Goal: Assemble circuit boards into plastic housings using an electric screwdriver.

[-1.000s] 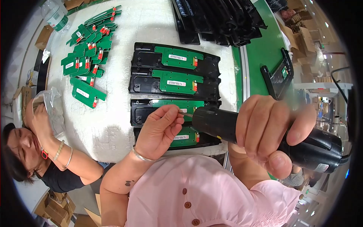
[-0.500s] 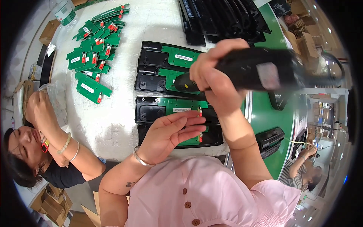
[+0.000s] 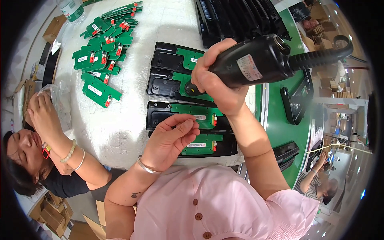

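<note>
My right hand (image 3: 218, 90) is wrapped round a black electric screwdriver (image 3: 256, 60) with a curled cable. Its nose points down and left over the second black housing (image 3: 160, 83) from the back, where a green circuit board (image 3: 180, 77) lies. Whether the bit touches anything is hidden. Closer to me, my left hand (image 3: 170, 138) is closed, thumb against the curled fingers, above the two nearer housings. Anything in those fingers is too small to make out. Green boards with red-and-white connectors (image 3: 215, 120) sit in these housings too.
A pile of green circuit boards (image 3: 105, 58) lies on the white work surface (image 3: 132, 116) at left, near a plastic bottle (image 3: 72, 11). Black housings (image 3: 240, 20) are stacked at the back. More black parts (image 3: 289, 154) lie on the green surface at right. A co-worker's hands (image 3: 44, 116) hold a clear bag.
My left hand's fingers have curled in from a loosely open palm, where small dark bits showed. The screwdriver, blurred before, is now steadier, its back end swung slightly toward the far side.
</note>
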A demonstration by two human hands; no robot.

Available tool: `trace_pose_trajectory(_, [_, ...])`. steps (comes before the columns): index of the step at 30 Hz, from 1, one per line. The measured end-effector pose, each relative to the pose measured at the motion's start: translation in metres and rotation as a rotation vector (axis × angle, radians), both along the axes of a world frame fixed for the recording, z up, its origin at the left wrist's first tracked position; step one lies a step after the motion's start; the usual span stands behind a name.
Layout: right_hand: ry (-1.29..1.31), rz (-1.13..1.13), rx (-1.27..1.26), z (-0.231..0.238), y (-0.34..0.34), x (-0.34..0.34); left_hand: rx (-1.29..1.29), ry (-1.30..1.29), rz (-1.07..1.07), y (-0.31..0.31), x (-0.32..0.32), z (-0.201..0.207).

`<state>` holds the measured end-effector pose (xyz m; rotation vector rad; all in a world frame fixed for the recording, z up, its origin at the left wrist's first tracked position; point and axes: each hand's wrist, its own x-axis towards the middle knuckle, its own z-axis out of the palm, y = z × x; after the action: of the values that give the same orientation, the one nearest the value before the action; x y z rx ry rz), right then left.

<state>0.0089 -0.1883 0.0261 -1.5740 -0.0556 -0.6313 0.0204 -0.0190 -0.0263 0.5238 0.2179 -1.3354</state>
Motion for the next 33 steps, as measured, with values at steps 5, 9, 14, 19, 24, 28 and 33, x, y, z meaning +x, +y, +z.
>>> trace_pose_trajectory(5, [0.004,0.023,-0.014,-0.002,0.001,0.000,-0.013,0.065,0.060,-0.001,0.003,-0.005])
trace_pose_trajectory(9, [-0.015,-0.076,-0.071,0.003,0.001,-0.008,0.011,0.087,0.100,-0.002,0.005,-0.005])
trace_pose_trajectory(14, [-0.341,0.242,0.163,0.060,0.009,-0.045,-0.058,0.138,0.125,-0.007,0.005,-0.009])
trace_pose_trajectory(19, [-0.289,0.189,0.053,0.067,0.010,-0.058,-0.154,0.138,0.106,-0.013,0.000,-0.007])
trace_pose_trajectory(24, [-0.302,0.129,0.059,0.065,0.011,-0.060,-0.268,0.164,0.069,-0.019,-0.001,-0.014])
trace_pose_trajectory(28, [-0.223,-0.038,0.061,0.042,0.009,-0.040,-0.078,0.144,0.069,-0.023,-0.006,0.018])
trace_pose_trajectory(33, [-0.178,-0.056,0.133,0.007,-0.022,-0.002,0.037,-0.007,0.010,-0.015,-0.007,0.015])
